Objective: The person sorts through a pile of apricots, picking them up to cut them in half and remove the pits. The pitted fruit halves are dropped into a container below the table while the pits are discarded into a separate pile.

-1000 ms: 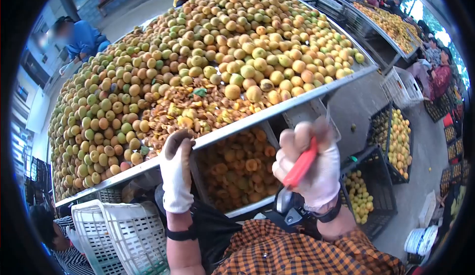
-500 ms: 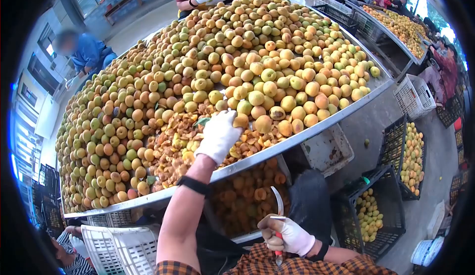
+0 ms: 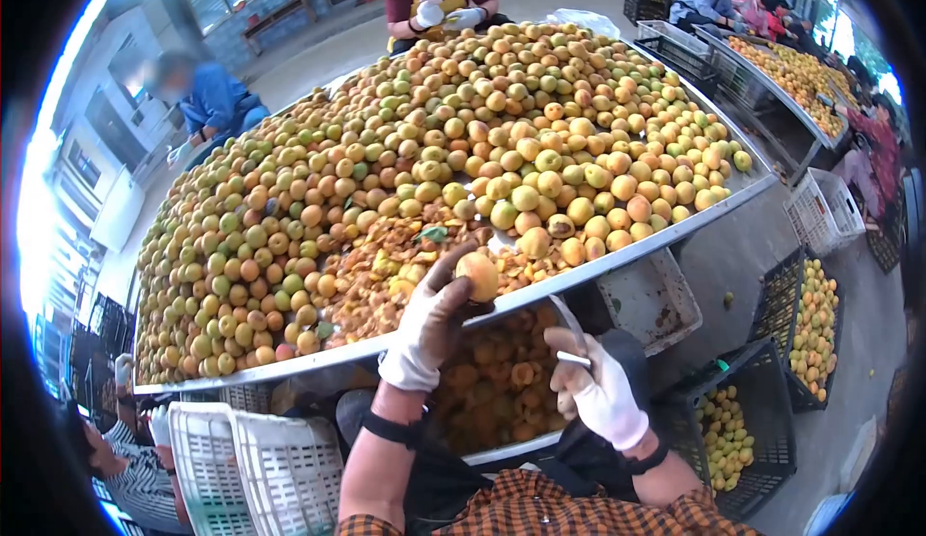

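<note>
Big sloped metal table (image 3: 617, 258), heaped with apricots (image 3: 463, 140), green to orange; a patch of pits and scraps (image 3: 386, 266) sits at the near edge. Below that edge, a bin of cut halves (image 3: 492, 382). White baskets (image 3: 251, 459) at lower left, black crates of fruit (image 3: 733, 430) at right. Other workers sit along the far and left sides.

Left hand (image 3: 429, 319), gloved, fingers wrapped round one apricot (image 3: 477, 275), held just above the table rim, over the bin. Right hand (image 3: 603, 391), gloved, closed on a small knife (image 3: 571, 357); blade mostly hidden, tip points toward the fruit.

My read: halving step. Keep the apricot over the bin, turn the seam toward the blade, left fingertips clear of the cut line, rotate the fruit rather than the knife.
</note>
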`<state>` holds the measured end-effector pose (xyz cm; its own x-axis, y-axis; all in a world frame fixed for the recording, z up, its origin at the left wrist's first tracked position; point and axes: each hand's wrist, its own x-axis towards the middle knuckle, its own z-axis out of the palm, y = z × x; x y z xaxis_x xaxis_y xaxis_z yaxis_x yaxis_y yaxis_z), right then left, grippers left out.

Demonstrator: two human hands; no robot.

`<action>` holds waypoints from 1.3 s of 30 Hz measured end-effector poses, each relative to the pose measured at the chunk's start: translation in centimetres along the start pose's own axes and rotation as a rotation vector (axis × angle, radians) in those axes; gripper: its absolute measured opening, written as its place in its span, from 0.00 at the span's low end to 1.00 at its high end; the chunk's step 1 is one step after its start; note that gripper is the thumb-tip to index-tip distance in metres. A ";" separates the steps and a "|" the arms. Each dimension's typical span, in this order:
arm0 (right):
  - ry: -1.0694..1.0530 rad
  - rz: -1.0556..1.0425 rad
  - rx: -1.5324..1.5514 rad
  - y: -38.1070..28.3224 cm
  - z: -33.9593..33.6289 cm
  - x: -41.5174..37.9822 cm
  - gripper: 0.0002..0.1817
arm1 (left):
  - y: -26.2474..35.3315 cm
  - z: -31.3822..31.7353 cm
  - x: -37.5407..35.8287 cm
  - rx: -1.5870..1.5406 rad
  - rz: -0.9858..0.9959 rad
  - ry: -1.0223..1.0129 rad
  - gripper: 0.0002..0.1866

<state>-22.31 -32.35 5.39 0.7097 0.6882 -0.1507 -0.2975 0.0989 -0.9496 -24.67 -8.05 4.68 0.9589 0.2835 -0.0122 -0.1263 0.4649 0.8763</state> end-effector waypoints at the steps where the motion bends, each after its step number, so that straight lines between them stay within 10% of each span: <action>1: -0.021 -0.055 -0.158 -0.7 0.6 0.3 0.24 | -0.5 0.2 -1.7 -0.152 -0.017 -0.025 0.36; 4: 0.000 -0.328 -0.369 -0.8 2.9 0.7 0.21 | -3.3 -0.2 -5.2 -0.688 -0.111 0.077 0.30; 8: -0.009 -0.185 -0.388 -1.6 5.4 -0.9 0.18 | -3.5 0.7 -8.3 -0.749 -0.017 0.076 0.28; 14: 0.065 -0.722 -0.946 0.0 7.7 -0.3 0.13 | -3.5 3.2 -10.1 -0.849 0.019 0.204 0.32; 27: 0.134 -0.751 -0.981 2.3 8.0 0.8 0.14 | -3.7 4.3 -10.7 -0.866 0.024 0.228 0.32; 36: -0.111 -0.454 -0.981 0.5 6.2 0.9 0.13 | -3.7 3.9 -10.5 -0.556 0.125 0.276 0.29; 39: -0.199 -0.430 -0.814 -0.4 5.2 1.5 0.12 | -2.5 4.2 -10.8 0.027 0.221 0.382 0.31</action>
<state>-24.47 -27.57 6.96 0.5103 0.8271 0.2355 0.5555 -0.1079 -0.8245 -33.62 -15.76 4.66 0.7460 0.6659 0.0045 -0.3066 0.3376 0.8900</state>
